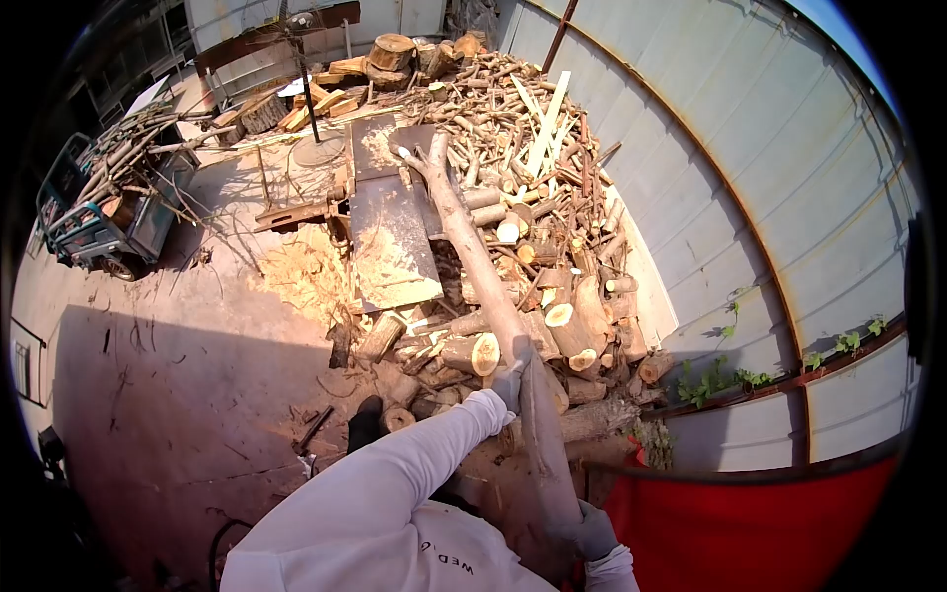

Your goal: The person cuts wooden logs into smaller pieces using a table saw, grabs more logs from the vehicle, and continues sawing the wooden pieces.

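A long, smooth-barked log runs from near my body out over the wood pile, with a fork at its far end. My left hand, in a grey glove, is closed around its middle-to-near stretch. Close to the log's near end, my right hand, also gloved in grey, grips it from the side. The forked end lies over or just above the edge of a dark metal table strewn with sawdust; I cannot tell whether they touch.
Cut logs lie heaped around and beyond my feet. A corrugated metal wall borders the right side, with a red sheet at lower right. A small cart loaded with branches stands at left. Sawdust covers some ground.
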